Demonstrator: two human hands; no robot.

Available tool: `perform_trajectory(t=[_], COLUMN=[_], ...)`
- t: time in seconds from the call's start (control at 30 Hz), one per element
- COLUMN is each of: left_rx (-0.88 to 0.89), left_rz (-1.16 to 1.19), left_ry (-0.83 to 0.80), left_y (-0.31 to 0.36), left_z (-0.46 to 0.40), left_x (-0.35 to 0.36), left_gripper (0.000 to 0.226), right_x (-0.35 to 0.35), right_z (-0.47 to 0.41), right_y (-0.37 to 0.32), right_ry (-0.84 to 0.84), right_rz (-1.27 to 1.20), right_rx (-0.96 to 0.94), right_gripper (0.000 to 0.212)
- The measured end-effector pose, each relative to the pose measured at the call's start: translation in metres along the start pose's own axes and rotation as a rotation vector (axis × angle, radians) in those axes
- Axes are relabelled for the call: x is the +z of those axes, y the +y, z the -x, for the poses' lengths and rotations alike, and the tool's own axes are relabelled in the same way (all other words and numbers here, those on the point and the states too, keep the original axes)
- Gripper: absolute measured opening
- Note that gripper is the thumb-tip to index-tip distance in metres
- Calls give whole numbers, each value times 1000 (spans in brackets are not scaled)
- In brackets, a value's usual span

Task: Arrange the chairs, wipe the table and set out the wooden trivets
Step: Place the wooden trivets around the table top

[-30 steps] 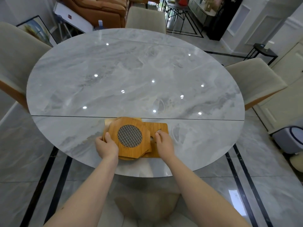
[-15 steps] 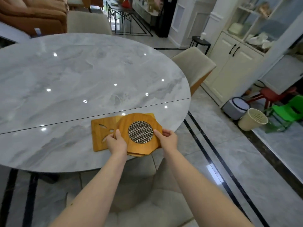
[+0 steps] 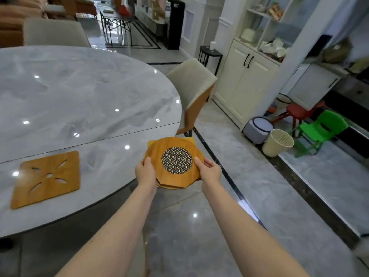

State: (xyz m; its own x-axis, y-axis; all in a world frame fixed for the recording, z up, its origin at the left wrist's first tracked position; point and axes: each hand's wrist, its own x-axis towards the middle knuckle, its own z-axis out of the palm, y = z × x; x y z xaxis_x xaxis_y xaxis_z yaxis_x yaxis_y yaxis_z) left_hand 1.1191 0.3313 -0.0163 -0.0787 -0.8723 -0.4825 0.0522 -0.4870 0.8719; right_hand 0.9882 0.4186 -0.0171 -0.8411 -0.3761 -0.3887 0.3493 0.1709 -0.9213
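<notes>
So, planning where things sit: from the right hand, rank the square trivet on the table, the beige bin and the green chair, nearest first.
From the right hand:
1. Beige bin, floor, right.
2. Green chair, beyond the bin.
3. Square trivet, table, far left.

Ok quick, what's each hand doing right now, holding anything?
Left hand: grips the left edge of the stack of round wooden trivets with the metal mesh centre.
Right hand: grips the same stack's right edge.

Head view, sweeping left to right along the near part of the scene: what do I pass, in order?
Square trivet lying flat on the table → left hand → stack of trivets held by both hands off the table's edge → right hand → cream waste bin → green child's chair.
</notes>
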Motion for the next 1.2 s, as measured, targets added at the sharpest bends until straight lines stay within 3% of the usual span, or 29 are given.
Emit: perform_trajectory(t=[0.2,0.43,0.87,1.2], left_rx=[-17,52,88,11], left_rz=[-13,-120,-178,-106], left_ry=[38,122,393,625], left_y=[-13,-3,74,133], left_z=[11,-30,-197,-313], left_x=[90,160,216,244], left_gripper=[30,31,35,39], right_x=[-55,-44,99,232], right_z=[-64,-140,-285,-391], right_y=[-41,-64,-124,-175], right_ry=[-30,-61,-172,-283], right_rz=[-35,-53,88,195], right_rx=[130,183,205,307], right_gripper=[45,35,32,38])
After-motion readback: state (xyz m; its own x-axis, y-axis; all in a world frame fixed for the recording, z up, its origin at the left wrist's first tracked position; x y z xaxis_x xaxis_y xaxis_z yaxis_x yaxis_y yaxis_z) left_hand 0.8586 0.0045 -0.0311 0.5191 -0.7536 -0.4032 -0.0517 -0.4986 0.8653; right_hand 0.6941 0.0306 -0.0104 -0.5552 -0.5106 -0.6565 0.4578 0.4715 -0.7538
